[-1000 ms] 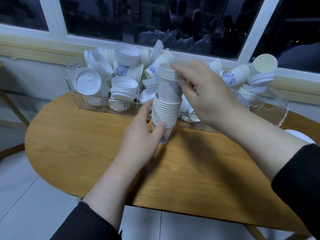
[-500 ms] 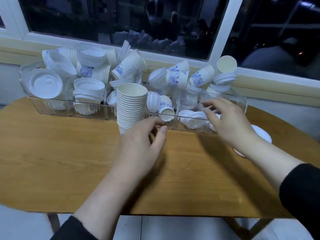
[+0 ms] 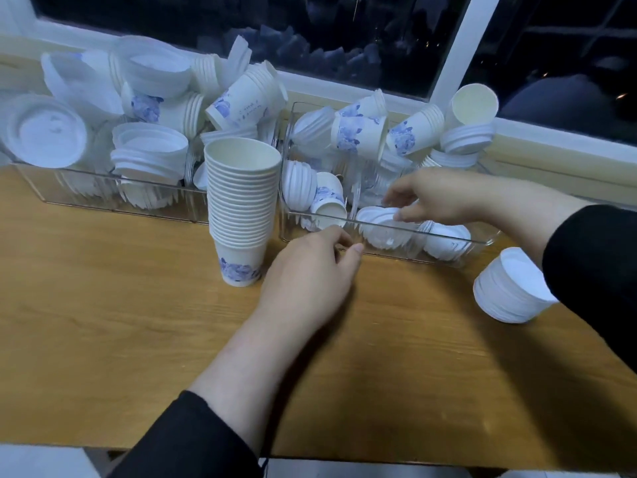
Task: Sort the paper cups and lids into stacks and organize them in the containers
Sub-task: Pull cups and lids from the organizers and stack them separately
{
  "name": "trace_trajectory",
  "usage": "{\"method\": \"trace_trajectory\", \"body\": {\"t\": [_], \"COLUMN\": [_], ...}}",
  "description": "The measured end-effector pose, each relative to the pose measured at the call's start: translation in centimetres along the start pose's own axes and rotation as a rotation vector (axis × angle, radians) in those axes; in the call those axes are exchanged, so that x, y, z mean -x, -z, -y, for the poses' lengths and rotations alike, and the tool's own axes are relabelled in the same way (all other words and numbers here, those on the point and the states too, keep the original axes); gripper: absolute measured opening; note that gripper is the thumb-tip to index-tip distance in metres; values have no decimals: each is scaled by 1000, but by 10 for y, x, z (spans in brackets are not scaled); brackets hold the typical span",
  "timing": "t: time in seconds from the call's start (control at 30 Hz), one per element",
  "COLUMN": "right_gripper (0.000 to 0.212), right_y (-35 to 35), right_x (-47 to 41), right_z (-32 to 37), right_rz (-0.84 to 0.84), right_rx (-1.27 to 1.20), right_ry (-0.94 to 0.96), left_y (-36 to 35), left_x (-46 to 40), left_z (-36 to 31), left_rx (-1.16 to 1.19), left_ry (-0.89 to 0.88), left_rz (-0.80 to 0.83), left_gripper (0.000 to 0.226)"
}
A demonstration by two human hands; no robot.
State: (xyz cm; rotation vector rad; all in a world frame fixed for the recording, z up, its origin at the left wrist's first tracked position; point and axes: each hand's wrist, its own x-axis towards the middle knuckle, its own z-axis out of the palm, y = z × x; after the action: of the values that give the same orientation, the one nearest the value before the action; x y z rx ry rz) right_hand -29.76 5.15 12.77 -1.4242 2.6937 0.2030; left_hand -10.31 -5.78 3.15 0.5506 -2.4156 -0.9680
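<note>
Our right hand [image 3: 437,198] reaches into the right clear container [image 3: 448,258], fingers loosely curled and touching a white lid [image 3: 382,225]; we cannot tell if it has a grip yet. Our left hand [image 3: 310,274] rests on the table [image 3: 103,322] by the container's front wall, fingers relaxed, holding nothing. The tall cup stack [image 3: 241,208] stands just left. We should pinch one lid by its rim, lift slowly, and set it flat on the lid stack [image 3: 510,291].
</note>
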Motion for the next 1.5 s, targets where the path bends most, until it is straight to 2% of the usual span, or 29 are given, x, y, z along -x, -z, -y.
{"method": "trace_trajectory", "body": {"t": [0.13,0.3,0.4,0.53,0.63,0.7,0.77,0.87,0.93,1.03,1.13,1.23,1.3,1.43,1.5], "right_gripper": [20,15,9,9,6,15,19,13,16,28,35,13,25,30,39], "right_y": [-7,2,6,-17,-46,-57,-57,-43,-32,-18,-9,-12,-17,-22,-25], "right_x": [-3,21,55,92,104,110,112,98,77,40,5,-24,-39,-55,-59], "right_z": [1,4,21,47,56,58,57,47,39,28,26,28,26,23,23], "right_rz": [-66,-317,-452,-425,-451,-454,-499,-626,-580,-397,-145,54,142,248,256], "right_rx": [-55,-413,-500,-415,-363,-390,-491,-556,-517,-332,-119,82,211,220,190], "right_ry": [-3,-25,23,182,299,336,296,118,-10,-133,-147,-149,-147,-193,-220], "left_y": [2,1,4,13,8,5,4,7,9,12,13,13,12,9,9], "left_x": [-3,-5,-3,5,15,20,24,26,25,22,19,17,15,14,14], "left_z": [5,7,1,-16,-18,-15,-11,-5,0,6,10,16,19,21,22], "left_rx": [53,349,605,925,968,931,854,794,752,697,674,687,687,681,683], "left_ry": [12,90,220,467,488,475,456,441,439,427,416,425,428,429,429], "left_rz": [-30,2,45,198,250,218,169,130,113,116,144,158,166,174,178], "left_gripper": [22,26,31,43,27,15,15,18,22,23,23,20,17,18,20]}}
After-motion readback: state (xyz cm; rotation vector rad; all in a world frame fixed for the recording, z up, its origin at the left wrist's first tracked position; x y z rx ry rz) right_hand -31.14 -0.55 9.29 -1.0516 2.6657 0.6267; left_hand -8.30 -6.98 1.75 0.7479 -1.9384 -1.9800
